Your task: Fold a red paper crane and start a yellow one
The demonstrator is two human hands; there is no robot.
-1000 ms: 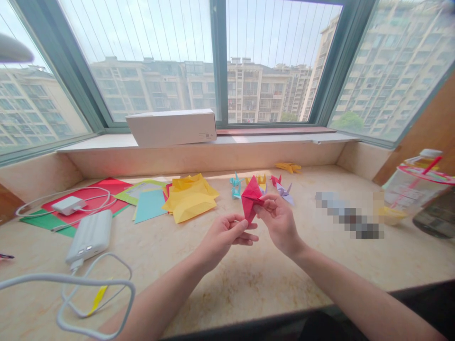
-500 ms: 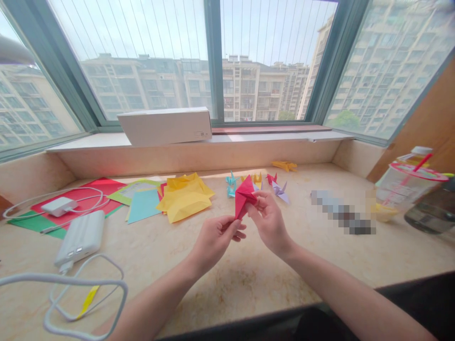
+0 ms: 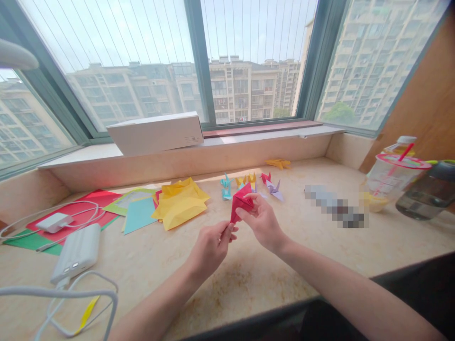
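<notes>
Pinching a pointed, many-layered piece of folded red paper (image 3: 237,201), two bare hands meet just below the centre of the frame, above a beige, marbled stone surface (image 3: 270,279). The left hand (image 3: 209,244) has its grip closed around the paper's narrow lower tip, thumb on the near side and fingers curled behind. The right hand (image 3: 263,222) has thumb and fingers closed on the paper's right side, with no visible gap in its grip beyond the paper's thickness. Behind the paper, right of the frame's centre, small folded-paper figures stand close together: light-blue ones (image 3: 226,187), yellow ones (image 3: 245,180), a small red one (image 3: 265,177) and a pale purple one (image 3: 274,189). A flatter orange-yellow paper figure (image 3: 278,164) lies farther back. Left of centre, crumpled yellow paper sheets (image 3: 183,206) lie beside a flat light-blue paper sheet (image 3: 140,215). Toward the left edge, a white plastic charger (image 3: 55,222) rests on a large red paper sheet (image 3: 103,201), and a white rectangular power bank (image 3: 77,251) with a cable plugged in lies nearer. At the right edge, a clear plastic cup (image 3: 391,180) with a red rim stands beside a dark, see-through bottle (image 3: 426,194).
</notes>
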